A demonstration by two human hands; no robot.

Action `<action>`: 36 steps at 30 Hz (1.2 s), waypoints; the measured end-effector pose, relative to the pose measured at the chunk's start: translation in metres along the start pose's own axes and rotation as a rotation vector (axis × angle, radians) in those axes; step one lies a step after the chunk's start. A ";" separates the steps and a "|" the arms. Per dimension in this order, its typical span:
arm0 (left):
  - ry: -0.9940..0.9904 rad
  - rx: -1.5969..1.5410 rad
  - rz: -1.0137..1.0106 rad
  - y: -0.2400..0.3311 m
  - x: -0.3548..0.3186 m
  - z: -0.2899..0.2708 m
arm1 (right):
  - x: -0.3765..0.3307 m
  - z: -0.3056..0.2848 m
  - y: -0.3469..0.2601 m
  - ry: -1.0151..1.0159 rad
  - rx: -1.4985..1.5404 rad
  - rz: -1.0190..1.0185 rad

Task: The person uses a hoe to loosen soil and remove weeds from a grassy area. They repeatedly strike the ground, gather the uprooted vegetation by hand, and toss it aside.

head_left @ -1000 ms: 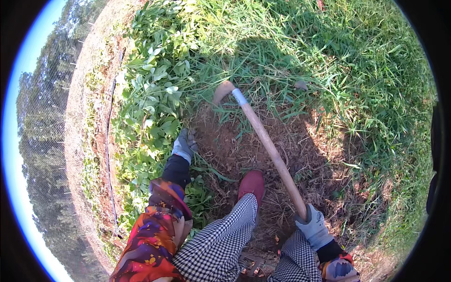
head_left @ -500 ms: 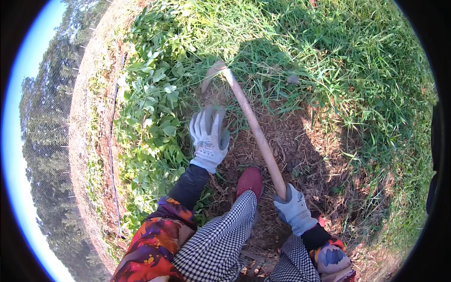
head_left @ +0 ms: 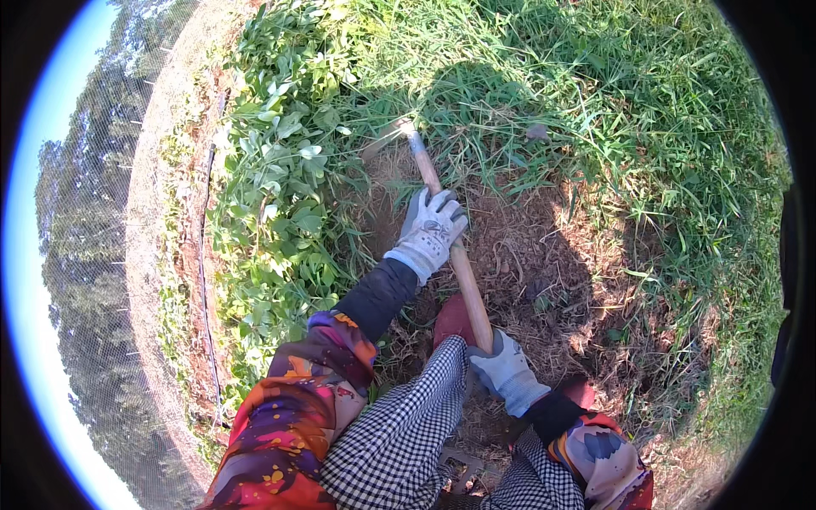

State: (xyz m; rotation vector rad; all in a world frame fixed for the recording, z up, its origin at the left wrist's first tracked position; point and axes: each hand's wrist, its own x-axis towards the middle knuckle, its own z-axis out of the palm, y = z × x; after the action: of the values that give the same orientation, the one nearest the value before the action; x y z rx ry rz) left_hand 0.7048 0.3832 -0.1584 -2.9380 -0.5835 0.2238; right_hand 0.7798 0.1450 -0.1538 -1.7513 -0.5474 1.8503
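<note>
A hoe (head_left: 467, 285) with a long wooden handle slants from near my knees up toward the grass. Wrapped round the upper part of its handle, my left hand (head_left: 429, 229) wears a pale grey work glove. My right hand (head_left: 507, 374), gloved the same way, grips the handle's near end. The blade (head_left: 381, 144) is blurred and lies at the edge of the grass (head_left: 476, 127), partly hidden among blades and loose soil. Beneath the handle spreads bare brown soil (head_left: 535, 263) strewn with dry stalks.
Leafy green plants (head_left: 272, 187) form a row on the left, close to my left arm. Beyond them runs a dark hose (head_left: 204, 255) along reddish ground. Tall grass fills the far and right sides. My red shoe (head_left: 453, 319) stands under the handle.
My left hand, open and off the tool before, has moved right and closed round the handle. My right hand and the handle's near end have shifted slightly left.
</note>
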 end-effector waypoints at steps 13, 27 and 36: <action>0.058 -0.123 -0.036 -0.025 -0.015 0.003 | 0.002 0.005 -0.047 -0.198 0.096 0.182; 0.013 -0.162 -0.132 -0.022 -0.019 -0.008 | -0.010 0.001 -0.061 -0.067 -0.268 0.023; 0.104 -0.181 -0.121 -0.035 -0.029 0.013 | 0.009 0.023 -0.059 -0.001 -0.322 0.028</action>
State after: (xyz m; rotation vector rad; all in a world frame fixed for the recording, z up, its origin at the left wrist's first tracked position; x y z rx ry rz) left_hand 0.6636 0.4051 -0.1616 -3.0481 -0.8022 0.0048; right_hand 0.7626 0.1980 -0.1226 -1.9694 -0.8651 1.8620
